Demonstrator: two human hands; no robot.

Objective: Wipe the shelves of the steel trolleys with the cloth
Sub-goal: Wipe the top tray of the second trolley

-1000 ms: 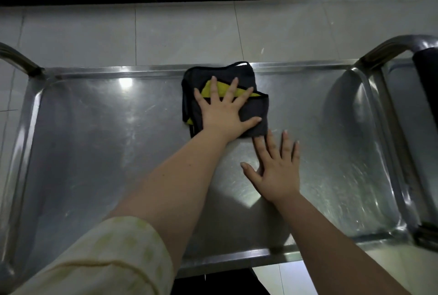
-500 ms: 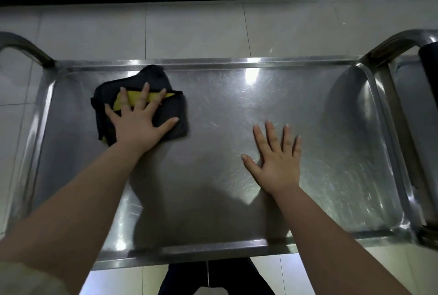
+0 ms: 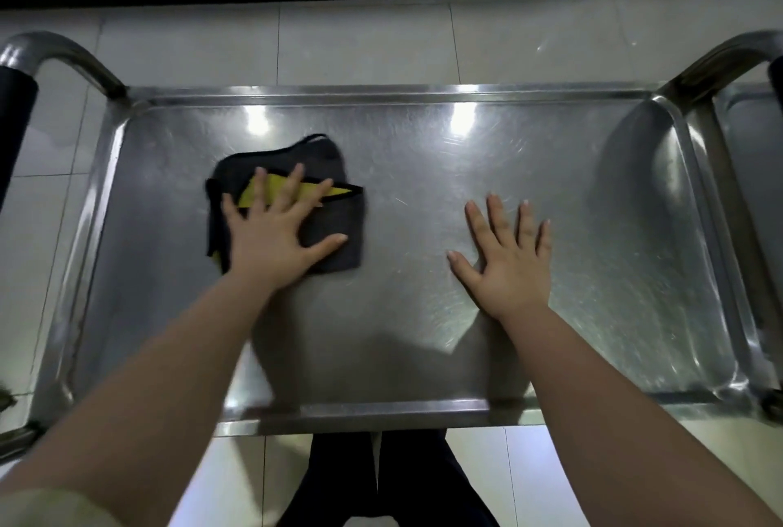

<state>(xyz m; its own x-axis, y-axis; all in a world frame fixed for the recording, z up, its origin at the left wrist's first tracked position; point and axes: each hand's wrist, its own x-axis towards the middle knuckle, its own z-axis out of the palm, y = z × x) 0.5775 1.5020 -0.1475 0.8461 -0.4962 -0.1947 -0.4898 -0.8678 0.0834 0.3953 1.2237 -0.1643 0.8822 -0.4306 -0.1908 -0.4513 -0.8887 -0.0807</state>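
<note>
Shelf of a steel trolley seen from above: a shallow, scratched tray with a raised rim and glare spots on its far half. Cloth, dark grey and folded, with a yellow layer showing in the fold, lies flat on the left half of the shelf, nearer the far rim than the near one. Left hand presses palm down on top of the cloth, fingers straight and spread. Its fingertips lie across the yellow strip and its thumb points right over the grey part. The cloth shows past the hand on the far, left and right sides. Right hand rests palm down on bare steel to the right of the cloth, fingers straight and slightly apart. Its thumb stretches toward the cloth without touching it, and the hand holds nothing. Both forearms reach in over the near rim, and a pale sleeve shows at the lower left corner. Curved left handle carries a black grip; right handle rises at the other end. A second shelf sits just beyond it. Pale floor tiles lie beyond the trolley, and dark trouser legs show below the near rim.
</note>
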